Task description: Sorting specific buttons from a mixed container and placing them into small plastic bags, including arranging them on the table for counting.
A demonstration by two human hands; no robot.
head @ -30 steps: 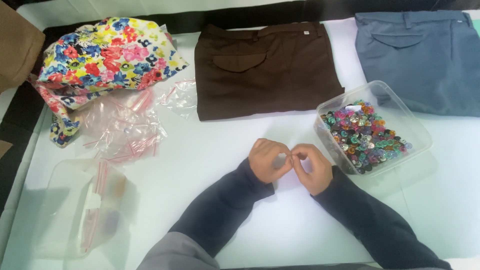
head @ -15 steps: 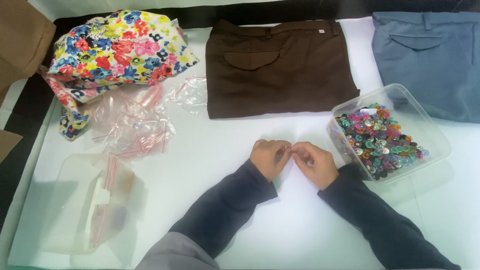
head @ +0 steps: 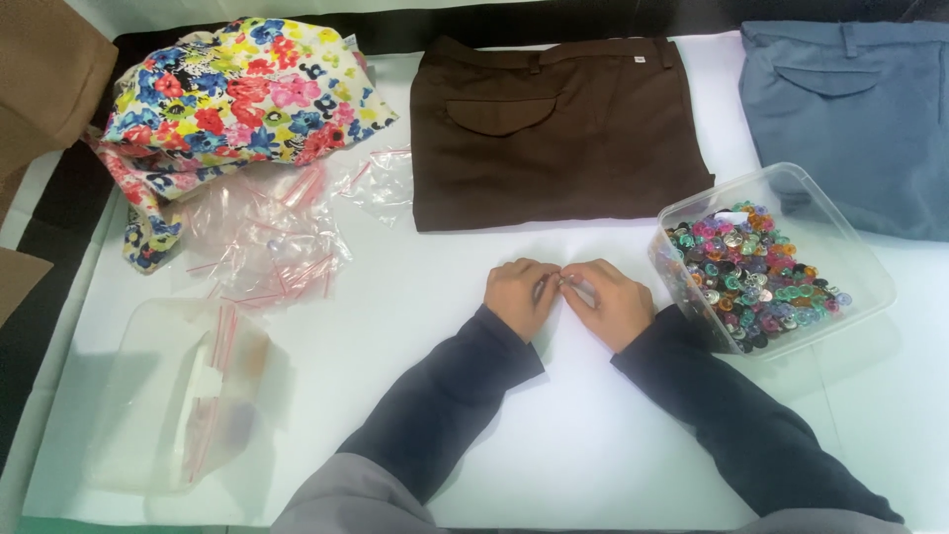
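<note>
My left hand (head: 519, 295) and my right hand (head: 615, 302) meet fingertip to fingertip on the white table (head: 435, 297), just below the brown folded trousers (head: 554, 129). Both pinch a small clear item (head: 566, 282) between them; what kind of item it is I cannot tell. A clear plastic tub (head: 840, 247) full of many coloured buttons (head: 751, 277) sits right beside my right hand. Dark sleeves cover both forearms.
A floral fabric bundle (head: 237, 89) lies at the back left, with loose small clear zip bags (head: 267, 237) in front of it. A clear lidded container (head: 188, 396) holding bags stands at the front left. Blue folded trousers (head: 850, 109) lie at the back right.
My hands stay pinched together at the same spot on the table. Only the camera view has shifted a little.
</note>
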